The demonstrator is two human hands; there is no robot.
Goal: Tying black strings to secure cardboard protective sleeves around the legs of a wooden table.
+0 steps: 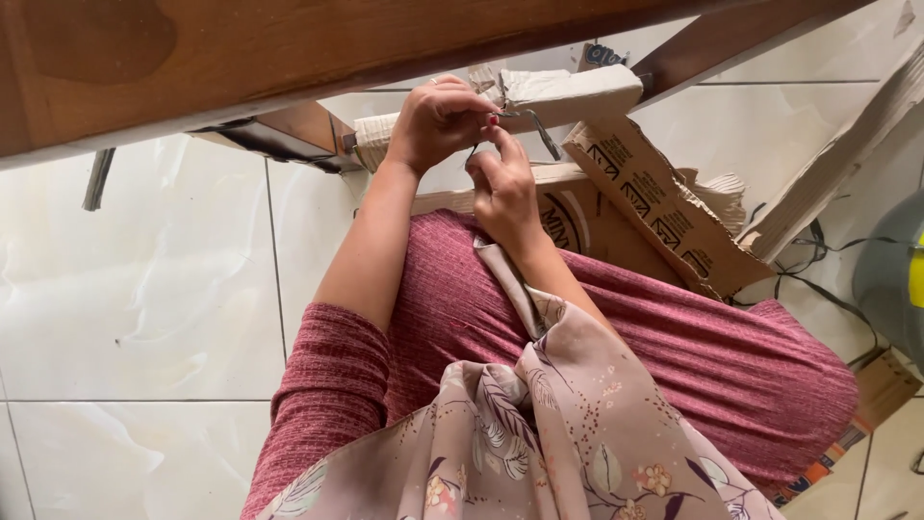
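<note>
My left hand [438,120] and my right hand [502,188] meet just below a wooden table edge [289,48], above my lap in maroon ribbed cloth [674,337]. The fingertips of both hands pinch together on a small thin dark thing, perhaps a thread [474,149]; it is too small to tell. A thin metal piece [541,130] sticks out to the right of the left fingertips. A pink floral fabric [558,424] lies over my lap. A narrow strip of it runs up to the right wrist.
Torn brown cardboard pieces [654,207] and a pale wrapped box [568,91] lie on the white tiled floor [144,289] beyond my knees. Dark cables [818,279] trail at the right, next to a grey rounded object [890,279].
</note>
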